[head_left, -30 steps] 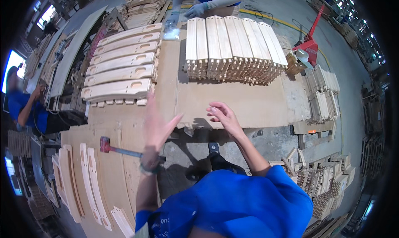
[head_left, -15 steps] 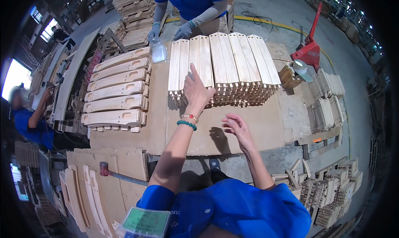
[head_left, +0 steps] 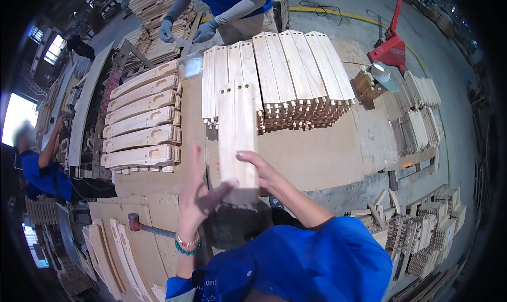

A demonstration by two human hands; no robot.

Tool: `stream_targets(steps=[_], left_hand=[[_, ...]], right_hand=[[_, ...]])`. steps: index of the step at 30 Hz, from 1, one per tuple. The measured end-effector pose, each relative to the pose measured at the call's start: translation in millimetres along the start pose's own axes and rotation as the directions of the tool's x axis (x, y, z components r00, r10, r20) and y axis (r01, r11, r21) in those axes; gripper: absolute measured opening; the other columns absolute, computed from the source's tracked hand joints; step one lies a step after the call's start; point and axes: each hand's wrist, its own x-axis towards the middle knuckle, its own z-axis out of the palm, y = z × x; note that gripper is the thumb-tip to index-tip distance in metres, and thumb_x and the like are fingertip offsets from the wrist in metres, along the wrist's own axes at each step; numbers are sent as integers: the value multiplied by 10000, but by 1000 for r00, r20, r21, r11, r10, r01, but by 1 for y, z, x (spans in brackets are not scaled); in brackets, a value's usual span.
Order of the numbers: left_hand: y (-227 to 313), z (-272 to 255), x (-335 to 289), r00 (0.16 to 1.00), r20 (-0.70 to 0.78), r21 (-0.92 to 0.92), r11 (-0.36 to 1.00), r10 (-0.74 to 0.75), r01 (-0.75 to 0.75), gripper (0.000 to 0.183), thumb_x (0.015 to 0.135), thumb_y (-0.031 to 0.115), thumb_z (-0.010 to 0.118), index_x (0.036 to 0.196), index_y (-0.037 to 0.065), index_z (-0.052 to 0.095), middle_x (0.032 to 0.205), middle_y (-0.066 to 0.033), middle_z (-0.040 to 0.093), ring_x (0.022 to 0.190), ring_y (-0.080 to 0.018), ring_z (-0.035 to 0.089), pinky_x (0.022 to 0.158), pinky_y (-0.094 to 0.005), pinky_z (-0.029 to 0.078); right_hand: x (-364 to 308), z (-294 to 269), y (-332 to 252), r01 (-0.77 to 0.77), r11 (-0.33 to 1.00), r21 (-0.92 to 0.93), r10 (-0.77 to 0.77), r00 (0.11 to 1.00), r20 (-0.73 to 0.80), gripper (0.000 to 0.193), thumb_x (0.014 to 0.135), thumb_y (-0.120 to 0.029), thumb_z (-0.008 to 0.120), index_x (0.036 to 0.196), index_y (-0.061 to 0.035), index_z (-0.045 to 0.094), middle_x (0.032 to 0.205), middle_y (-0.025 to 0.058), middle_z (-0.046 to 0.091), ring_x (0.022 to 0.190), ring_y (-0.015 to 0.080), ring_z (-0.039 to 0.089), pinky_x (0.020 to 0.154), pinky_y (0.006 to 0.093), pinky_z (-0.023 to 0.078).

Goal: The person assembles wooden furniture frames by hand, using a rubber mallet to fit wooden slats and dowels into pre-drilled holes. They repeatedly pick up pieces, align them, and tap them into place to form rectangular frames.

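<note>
Pale wooden slats (head_left: pixel 237 128), apparently two side by side with small holes at their far end, are in my right hand (head_left: pixel 261 171). Its thumb lies on top near their near end, with the other fingers hidden behind. Close by on the left, my left hand (head_left: pixel 196 200) is open, fingers stretched and thumb reaching to the slats' near end; whether it touches them I cannot tell. Beyond the held slats lies a stack of similar slats (head_left: pixel 285 69), pegged ends toward me.
Curved wooden parts with oval slots (head_left: pixel 140 137) are piled at left on the cardboard-covered surface (head_left: pixel 311 159). A mallet (head_left: pixel 153 228) lies at lower left. Across from me, a co-worker's gloved hands (head_left: pixel 203 32) hold something thin. A red pallet jack (head_left: pixel 390 51) stands at far right.
My left hand has drawn back from the stack toward me. My right hand, empty before, now holds slats in front of me. The co-worker's hands have lifted from the clear plastic bag.
</note>
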Motion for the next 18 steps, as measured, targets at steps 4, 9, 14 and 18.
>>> stream_targets(steps=[4,9,14,18], left_hand=[[14,30,82,993,-107,-58,997,-55,49,982,710,333,753,1410,-62,189,1309,-275,430,1205,-359,459,1008,-414,371],[25,147,143,992,-94,184,981,79,-60,1156,662,365,778,1433,-26,10,1180,-273,478,1097,-388,481,957,-441,380],[34,174,163,981,-124,272,956,148,-110,1184,624,304,809,1433,-30,11,1120,-268,485,1032,-377,478,964,-438,342],[30,170,167,983,-81,265,954,164,-137,1180,628,256,808,1432,-36,-5,1101,-282,510,1047,-381,499,996,-448,329]], right_hand=[[-79,-2,-47,74,983,-167,-83,995,-46,590,854,-288,562,1292,86,436,1244,179,553,1116,282,563,981,401,438],[-169,-11,-81,279,922,-268,-343,911,-231,722,788,-329,596,1309,118,371,1266,249,508,1154,327,533,984,418,439],[-215,-26,-78,462,849,-256,-528,747,-404,798,738,-366,616,1322,101,338,1229,269,508,1106,365,551,946,445,468],[-217,-28,-81,499,833,-238,-551,718,-424,798,718,-364,622,1314,89,343,1188,260,521,1067,354,567,933,443,477]])
